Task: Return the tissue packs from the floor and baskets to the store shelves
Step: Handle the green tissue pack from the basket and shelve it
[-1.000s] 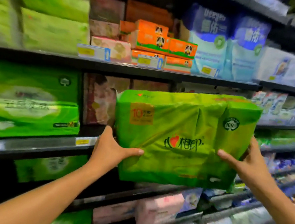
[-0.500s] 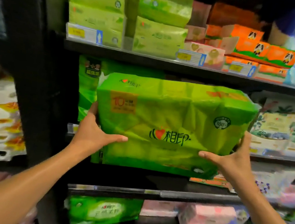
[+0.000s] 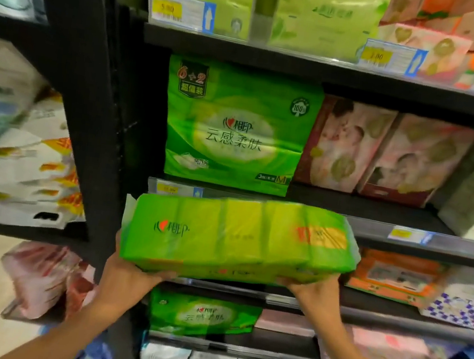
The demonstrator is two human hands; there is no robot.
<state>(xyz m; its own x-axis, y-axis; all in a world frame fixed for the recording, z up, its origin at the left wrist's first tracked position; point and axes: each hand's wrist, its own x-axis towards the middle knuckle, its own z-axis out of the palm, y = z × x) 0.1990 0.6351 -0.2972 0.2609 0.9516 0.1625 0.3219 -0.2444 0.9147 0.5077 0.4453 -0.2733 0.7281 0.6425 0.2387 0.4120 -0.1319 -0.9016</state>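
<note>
Green tissue pack [image 3: 239, 237] gripped underneath by both hands' fingers [image 3: 155, 274], before the shelf [image 3: 402, 248] holding orange packs [image 3: 392, 275].

2 bare forearms, left hand [image 3: 127, 278], right hand [image 3: 315, 294], no sleeves, rings or watch visible

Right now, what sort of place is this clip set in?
Most likely a shop aisle for paper goods: black shelves stacked with wrapped tissue packs, yellow price tags clipped to the shelf edges, and both hands, left hand and right hand, holding a green tissue pack.
</note>
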